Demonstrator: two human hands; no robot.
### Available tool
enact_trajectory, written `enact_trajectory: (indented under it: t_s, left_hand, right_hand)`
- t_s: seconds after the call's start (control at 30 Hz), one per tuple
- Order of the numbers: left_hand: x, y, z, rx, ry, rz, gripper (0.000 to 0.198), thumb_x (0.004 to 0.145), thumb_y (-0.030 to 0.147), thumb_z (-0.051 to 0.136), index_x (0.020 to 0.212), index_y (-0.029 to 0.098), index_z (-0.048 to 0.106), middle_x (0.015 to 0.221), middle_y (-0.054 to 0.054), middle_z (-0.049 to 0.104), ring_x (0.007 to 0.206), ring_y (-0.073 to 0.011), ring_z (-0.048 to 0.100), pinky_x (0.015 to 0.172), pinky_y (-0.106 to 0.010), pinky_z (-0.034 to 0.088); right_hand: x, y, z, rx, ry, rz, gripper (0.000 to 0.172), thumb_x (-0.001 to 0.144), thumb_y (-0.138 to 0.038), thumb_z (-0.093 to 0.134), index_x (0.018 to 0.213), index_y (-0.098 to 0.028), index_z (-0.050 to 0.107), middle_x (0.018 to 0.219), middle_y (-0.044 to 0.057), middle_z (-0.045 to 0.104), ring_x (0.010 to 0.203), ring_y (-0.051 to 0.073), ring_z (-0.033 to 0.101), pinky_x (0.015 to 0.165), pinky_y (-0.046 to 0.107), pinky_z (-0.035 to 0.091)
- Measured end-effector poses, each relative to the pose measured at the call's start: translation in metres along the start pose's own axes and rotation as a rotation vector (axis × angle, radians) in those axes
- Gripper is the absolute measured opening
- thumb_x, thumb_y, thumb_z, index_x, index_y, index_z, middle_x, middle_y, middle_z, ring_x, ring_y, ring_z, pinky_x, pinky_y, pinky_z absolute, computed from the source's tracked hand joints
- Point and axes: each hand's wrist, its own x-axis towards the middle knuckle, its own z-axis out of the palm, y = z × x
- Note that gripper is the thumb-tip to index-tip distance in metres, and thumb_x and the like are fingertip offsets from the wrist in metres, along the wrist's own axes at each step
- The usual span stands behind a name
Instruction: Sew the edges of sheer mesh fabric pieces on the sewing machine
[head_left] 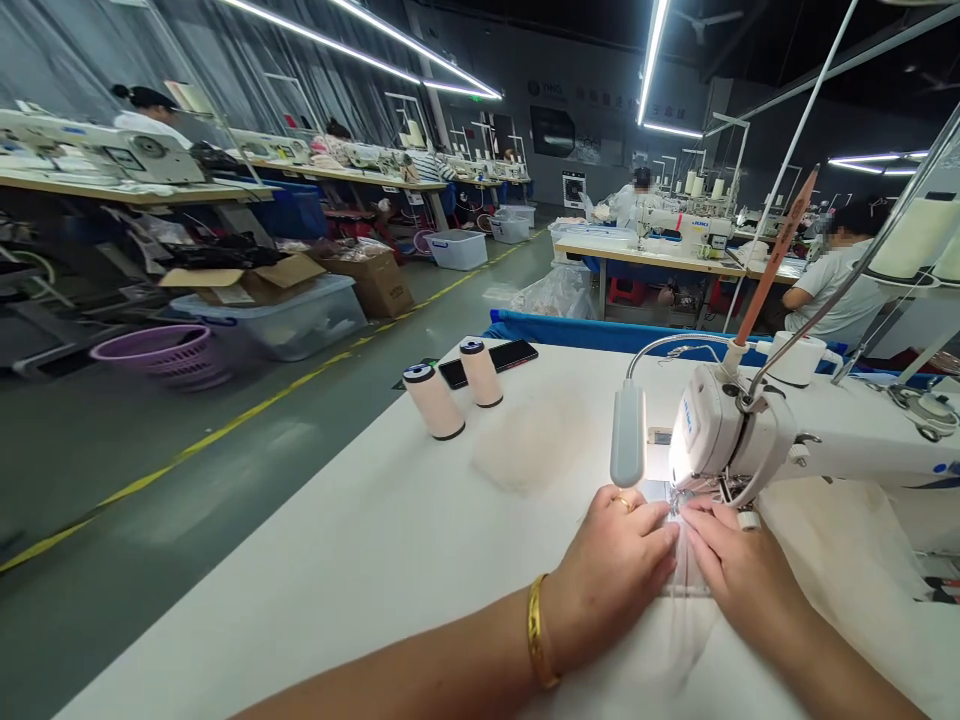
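Observation:
Sheer white fabric runs under the needle area of a white sewing machine and hangs toward me. My left hand, with a ring and a gold bangle, is closed with its fingertips pinching the fabric just left of the presser foot. On the other side, my right hand presses its bunched fingers onto the same fabric, close to the foot. The fingers hide much of the needle and the seam. A grey lamp on a bent neck lights this spot. More sheer material lies right of my right hand.
Two thread cones and a dark phone are on the white table. A round piece of sheer fabric lies near them. A pencil stands upright on the machine. Co-workers sit at other machines beyond.

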Motion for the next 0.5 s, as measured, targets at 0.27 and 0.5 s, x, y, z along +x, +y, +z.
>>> enact_trajectory:
  t_s: [0.27,0.5]
  left_hand:
    - [0.0,-0.001,0.003,0.013,-0.003,0.0,0.008,0.097,0.02,0.06,0.099,0.022,0.067,0.1,-0.001,0.072,0.089,-0.0234,0.059,0.081,-0.041,0.036]
    - [0.002,0.001,-0.024,-0.076,-0.214,-0.017,0.025,0.087,0.042,0.079,0.095,0.022,0.067,0.104,-0.003,0.068,0.102,-0.027,0.06,0.089,-0.043,0.038]
  right_hand:
    - [-0.003,0.003,0.003,-0.027,-0.026,-0.036,0.038,0.105,-0.018,0.039,0.126,-0.023,0.07,0.122,0.011,0.075,0.065,0.022,0.066,0.056,0.035,0.052]
    - [-0.004,0.001,-0.02,0.136,-0.179,-0.082,0.025,0.107,-0.019,0.044,0.109,-0.021,0.068,0.117,0.012,0.072,0.096,0.029,0.068,0.079,0.043,0.058]
